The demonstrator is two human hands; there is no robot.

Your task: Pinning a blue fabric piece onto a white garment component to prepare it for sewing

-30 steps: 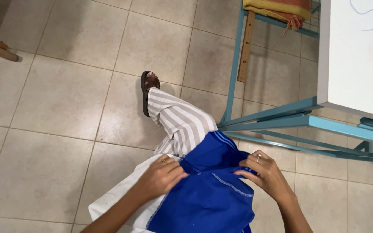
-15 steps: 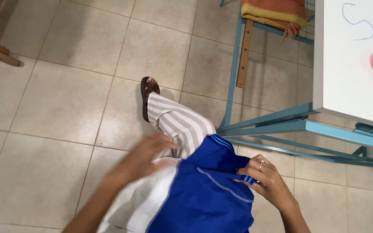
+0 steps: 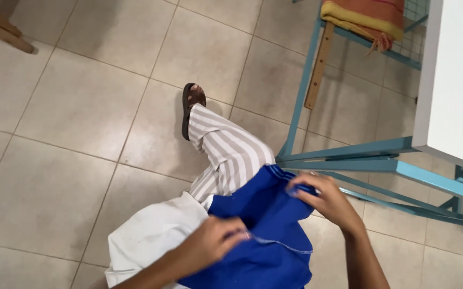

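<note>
Most likely a home room or small sewing workspace, not a shop or lab. Beige tiled floor (image 3: 81,107) with dark grout lines. White-topped table (image 3: 456,80) on a light-blue metal frame (image 3: 349,155). Folded orange-and-yellow cloth (image 3: 365,16) resting on a wire shelf. Wooden furniture leg (image 3: 1,32) at top left. Sandalled foot (image 3: 191,107), striped house trousers (image 3: 231,155).

A beige tiled floor (image 3: 81,107) carries everything. On it stand a foot in a brown sandal (image 3: 190,107), the blue metal legs of a counter (image 3: 349,155) at right, and a wooden piece (image 3: 4,29) top left.
</note>
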